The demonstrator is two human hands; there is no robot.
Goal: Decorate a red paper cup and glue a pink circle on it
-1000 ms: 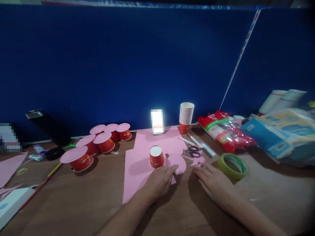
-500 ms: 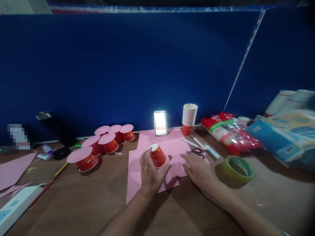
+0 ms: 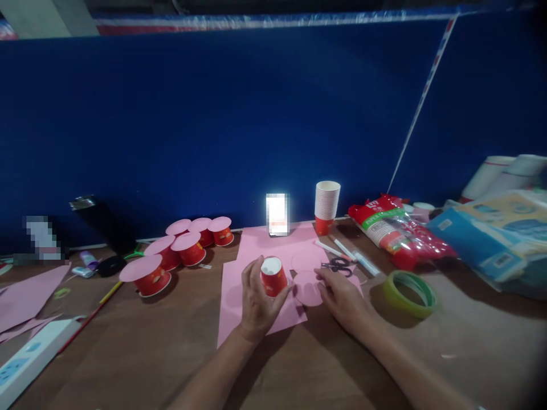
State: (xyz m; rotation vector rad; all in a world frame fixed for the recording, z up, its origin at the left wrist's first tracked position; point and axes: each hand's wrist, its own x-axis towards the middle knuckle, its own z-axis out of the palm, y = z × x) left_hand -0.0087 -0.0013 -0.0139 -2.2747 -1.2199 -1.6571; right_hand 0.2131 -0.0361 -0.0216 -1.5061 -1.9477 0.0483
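My left hand (image 3: 261, 302) is wrapped round a red paper cup (image 3: 274, 283), which stands bottom up with its white base facing me. Pale spots show on that base. At the right, my right hand (image 3: 344, 299) has its thumb and fingertips closed at the edge of a pink paper circle (image 3: 306, 289). That circle lies over pink paper sheets (image 3: 233, 310), just beside the cup. Another pink circle (image 3: 303, 261) lies behind it. Black-handled scissors (image 3: 339, 266) rest beyond my right fingers.
Several red cups topped with pink discs (image 3: 147, 276) stand at left. A cup stack (image 3: 327, 208) and bright phone-like screen (image 3: 277, 214) are at the back. Green tape (image 3: 410, 293), a red cup bag (image 3: 393, 230), markers (image 3: 356, 256) and a power strip (image 3: 36, 359) lie around.
The cup in my left hand has come more upright and slightly lower. My right fingers have drawn in at the circle's edge. The view has shifted slightly.
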